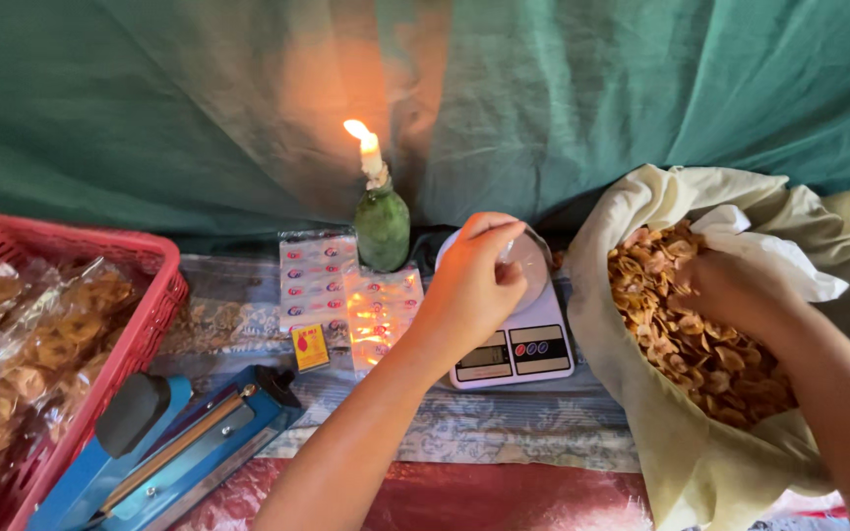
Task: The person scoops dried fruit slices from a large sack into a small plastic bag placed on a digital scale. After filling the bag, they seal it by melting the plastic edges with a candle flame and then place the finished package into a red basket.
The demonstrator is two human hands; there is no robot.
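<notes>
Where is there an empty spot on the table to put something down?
Free: the patterned cloth in front of the scale, between the blue sealer and the sack, though the left arm crosses it. Crowded: the back row, with the basket, packets, matchbox, candle bottle and scale. The left hand covers the scale's plate.

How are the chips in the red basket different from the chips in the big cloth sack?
The chips in the red basket are sealed in clear plastic packets; the chips in the cloth sack lie loose. The packets sit untouched, while the right hand digs into the loose ones. The left hand is over the kitchen scale. Both look golden-brown.
</notes>
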